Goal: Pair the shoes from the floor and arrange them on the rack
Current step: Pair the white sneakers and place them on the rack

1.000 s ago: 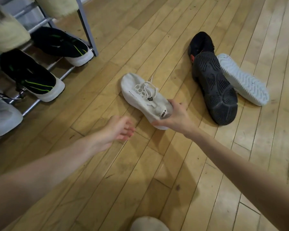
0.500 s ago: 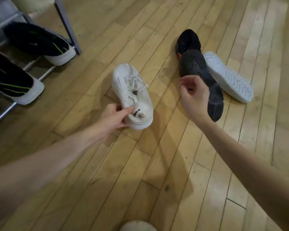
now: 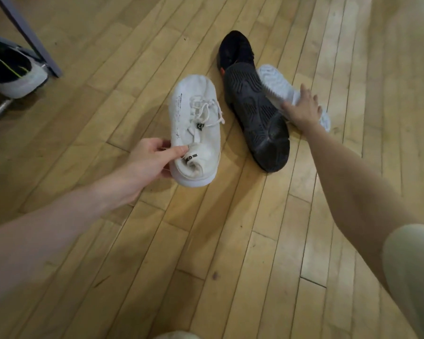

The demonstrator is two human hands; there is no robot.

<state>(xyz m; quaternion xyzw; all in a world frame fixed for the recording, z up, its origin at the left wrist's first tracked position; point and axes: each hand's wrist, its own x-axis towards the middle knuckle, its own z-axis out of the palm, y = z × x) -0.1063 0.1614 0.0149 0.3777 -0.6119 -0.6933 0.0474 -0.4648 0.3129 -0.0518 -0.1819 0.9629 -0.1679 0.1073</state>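
Pinching the white sneaker (image 3: pixel 195 128) at its heel, the left hand (image 3: pixel 152 159) gripped it; tongue writing unreadable. Right hand (image 3: pixel 302 109) lay spread on the overturned white sneaker (image 3: pixel 277 86) beside the black shoe (image 3: pixel 255 106).

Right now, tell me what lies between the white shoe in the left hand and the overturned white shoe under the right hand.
In the head view, the black shoe lies sole-up between the held white shoe and the overturned white shoe, touching the latter.

Left hand (image 3: pixel 150 159) grips white sneaker (image 3: pixel 195 128); right hand (image 3: pixel 301 109) on overturned sneaker (image 3: pixel 278 87).
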